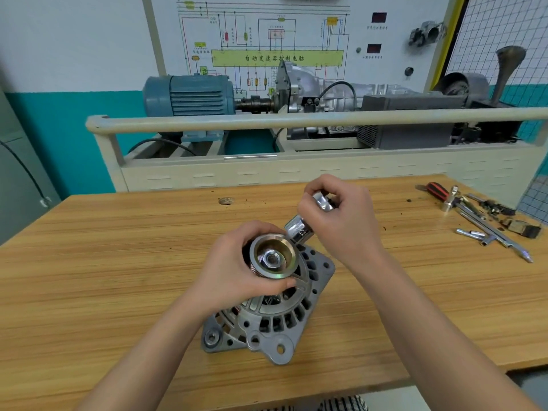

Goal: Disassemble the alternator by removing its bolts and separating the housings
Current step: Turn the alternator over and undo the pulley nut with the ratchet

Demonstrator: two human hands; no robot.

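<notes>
the alternator [267, 310] stands on the wooden workbench [103, 262] with its pulley [274, 256] turned up toward the camera, a hex nut [270, 258] visible in the pulley's centre, and its slotted grey housing [284, 321] and mounting ears spread below. the left hand [237, 271] comes in from the lower left, forearm angled up across the bench, and wraps the pulley from its left side: fingers curled over the far rim, thumb pressed along the near edge, so the hand is clamped on the pulley. just to the right of it and slightly farther away, the right hand [341, 215] reaches in from the lower right with the wrist bent, its fingers curled around a shiny socket tool [308, 221]; the tool's wide socket end sits just beside the pulley's upper right rim, near the left hand's fingertips, and its other end shows between the right hand's curled fingers. whether the socket touches the alternator cannot be told. the two hands are close but not touching. well to the right of the right hand, near the bench's far corner, lies a scatter of loose tools [486, 223], among them a red-and-black handle [437, 191] and several chrome bars and sockets. beyond both hands, past the bench's far edge, a training rig holds a blue electric motor [189, 96] before a wiring diagram board [267, 40].
</notes>
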